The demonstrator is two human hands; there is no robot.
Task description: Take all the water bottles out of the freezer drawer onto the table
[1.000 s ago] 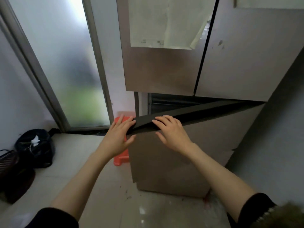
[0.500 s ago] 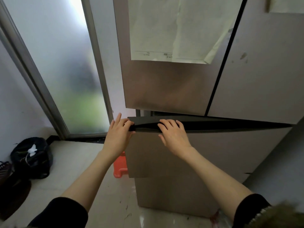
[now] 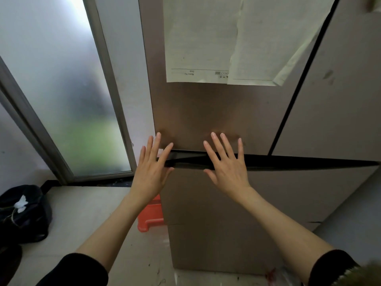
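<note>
The freezer drawer of a brown fridge fills the middle of the view, its dark top edge pushed in level with the doors above. My left hand is spread flat, fingers straight, in front of the drawer's left corner. My right hand is also spread flat over the dark top edge. Neither hand holds anything. No water bottles are in view, and the drawer's inside is hidden.
Paper sheets hang on the upper fridge door. A frosted glass door stands to the left. A red plastic stool sits beside the fridge, a black bag on the tiled floor at left.
The drawer slid in from partly open to closed. Both hands let go of its top edge and now spread flat with straight fingers. The view tilted upward.
</note>
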